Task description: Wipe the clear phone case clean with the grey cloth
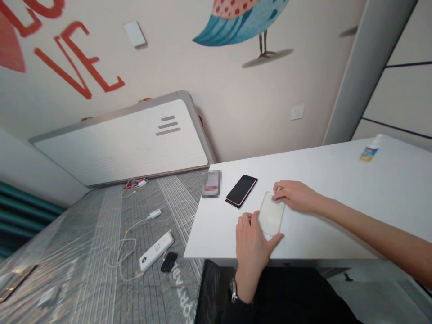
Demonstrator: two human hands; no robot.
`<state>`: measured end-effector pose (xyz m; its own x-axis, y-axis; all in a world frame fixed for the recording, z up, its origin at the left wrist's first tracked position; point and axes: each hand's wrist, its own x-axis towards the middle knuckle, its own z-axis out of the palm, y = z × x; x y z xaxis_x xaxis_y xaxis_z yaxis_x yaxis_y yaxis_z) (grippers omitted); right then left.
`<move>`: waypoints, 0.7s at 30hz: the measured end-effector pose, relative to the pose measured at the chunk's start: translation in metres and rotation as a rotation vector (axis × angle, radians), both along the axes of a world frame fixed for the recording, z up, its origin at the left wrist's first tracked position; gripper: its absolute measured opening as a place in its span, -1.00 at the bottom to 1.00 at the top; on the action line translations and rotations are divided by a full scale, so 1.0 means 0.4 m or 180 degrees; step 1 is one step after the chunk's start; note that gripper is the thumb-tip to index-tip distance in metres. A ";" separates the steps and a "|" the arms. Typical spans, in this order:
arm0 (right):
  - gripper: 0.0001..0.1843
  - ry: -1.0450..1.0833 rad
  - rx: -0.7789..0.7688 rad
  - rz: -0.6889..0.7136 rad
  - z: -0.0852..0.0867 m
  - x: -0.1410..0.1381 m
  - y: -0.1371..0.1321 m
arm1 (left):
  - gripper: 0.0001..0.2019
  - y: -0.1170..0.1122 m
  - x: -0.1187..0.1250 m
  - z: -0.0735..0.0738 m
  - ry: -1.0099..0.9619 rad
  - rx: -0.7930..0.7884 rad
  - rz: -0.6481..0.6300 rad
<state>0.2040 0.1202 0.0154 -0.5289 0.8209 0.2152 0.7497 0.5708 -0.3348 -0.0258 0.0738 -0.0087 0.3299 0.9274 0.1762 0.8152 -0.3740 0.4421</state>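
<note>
A clear phone case (270, 217) lies on the white table in front of me. My left hand (253, 238) grips it at its left side and near edge, with the thumb along the bottom corner. At the far end of the case, my right hand (297, 195) is closed in a pinch, touching a small greyish round piece (276, 200). The fingers partly cover that piece, so I cannot tell what it is. To the left of the case rests a black smartphone (241, 191), screen up, on top of another dark flat thing.
A blurred-out packet (212, 183) lies at the table's left corner. A white bottle (370, 149) stands at the far right of the table (337, 180). On the grey bed beside it are a white power bank (157, 251), a small black object (169, 262) and a white cable (122, 254).
</note>
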 end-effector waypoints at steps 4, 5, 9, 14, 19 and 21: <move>-0.71 -0.0197 -0.0093 0.0362 -0.011 -0.041 -0.025 | -0.27 0.000 0.000 0.000 -0.0080 -0.0006 -0.0045; -0.73 -0.0271 -0.0072 0.0278 -0.012 -0.047 -0.026 | -0.27 0.000 0.000 0.000 -0.0078 0.0011 -0.0045; -0.65 -0.0429 0.0096 -0.0215 -0.012 -0.048 -0.011 | -0.23 -0.002 -0.002 0.000 -0.0036 0.0029 0.0016; -0.67 -0.0583 0.0161 0.0052 0.000 -0.040 -0.007 | -0.24 -0.002 -0.002 0.000 -0.0026 -0.0007 -0.0009; -0.67 -0.0602 0.0121 0.0170 0.004 -0.036 -0.023 | -0.24 0.000 -0.003 0.002 -0.0022 0.0024 -0.0013; -0.65 -0.0577 0.0131 0.0212 0.000 -0.037 -0.028 | -0.24 0.000 -0.004 0.001 -0.0023 0.0052 -0.0035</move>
